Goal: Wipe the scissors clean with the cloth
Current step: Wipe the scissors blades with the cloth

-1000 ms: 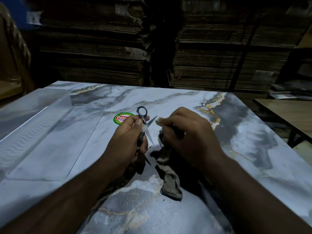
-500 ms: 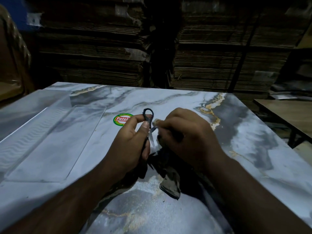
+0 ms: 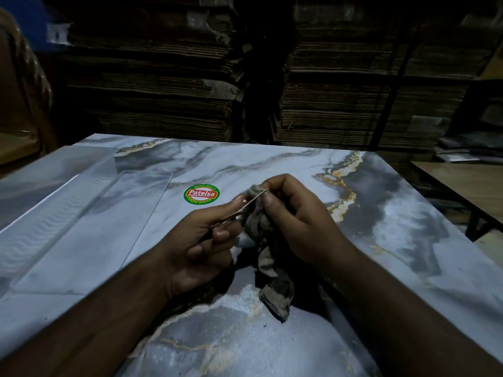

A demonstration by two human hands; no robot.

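The left hand (image 3: 202, 242) is gripping the scissors (image 3: 251, 201) by the handle end, fingers curled round it so that the handles are mostly hidden inside the fist; only the blade is showing, pointing up and to the right toward the other hand. The right hand (image 3: 295, 216) is holding the cloth (image 3: 262, 240), thumb and fingertips pinching a bunched part of it against the far end of the blade, so cloth and blade are touching near the tip. Whether the blades are parted or closed cannot be told in this dim light. The rest of the cloth is hanging down from the right hand in a twisted strip, its lower end lying on the table (image 3: 394, 240) between the two forearms. Both hands are being held just above the marbled grey-and-white surface, near its middle. A round red-and-green sticker (image 3: 201, 194) is sitting on the tabletop just beyond the left hand. A clear plastic sheet (image 3: 89, 227) is lying flat on the left part of the table, well apart from the hands. Stacks of flattened cardboard (image 3: 163, 77) are standing behind the table.
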